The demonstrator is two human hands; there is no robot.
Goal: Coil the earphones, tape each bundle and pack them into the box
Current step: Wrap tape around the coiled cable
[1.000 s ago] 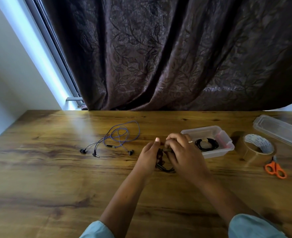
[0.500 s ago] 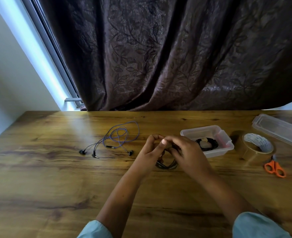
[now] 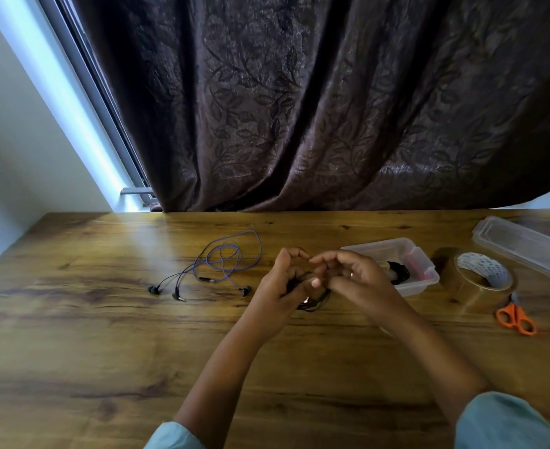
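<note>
- Head view: both hands meet over the middle of the table (image 3: 105,351). The left hand (image 3: 278,288) is curled around a bundle of black earphones (image 3: 314,304), and loops of the cable hang out below it, just above the wood.
- The right hand (image 3: 361,280) has its fingers bent and closed on the same cable from the other side. Where exactly the fingertips pinch is hidden.
- The clear plastic box (image 3: 377,246) stands just beside the right hand, with one dark coiled bundle (image 3: 400,273) already inside.
- The purple earphones (image 3: 226,262) lie loose and not yet coiled, to the left of the hands.
- The brown tape roll (image 3: 481,283), the orange scissors (image 3: 516,319) and the box lid (image 3: 520,246) are at the right, apart from the hands.
- My judgement is that the coiling of the black pair is nearly done and the taping comes next.
- Risk: the tape is not within the fingers. If one hand lets go to reach for it, the springy cable can open again and the loops can tangle.
- Risk: the hanging loops can catch on the box rim, because the box is so near.
</note>
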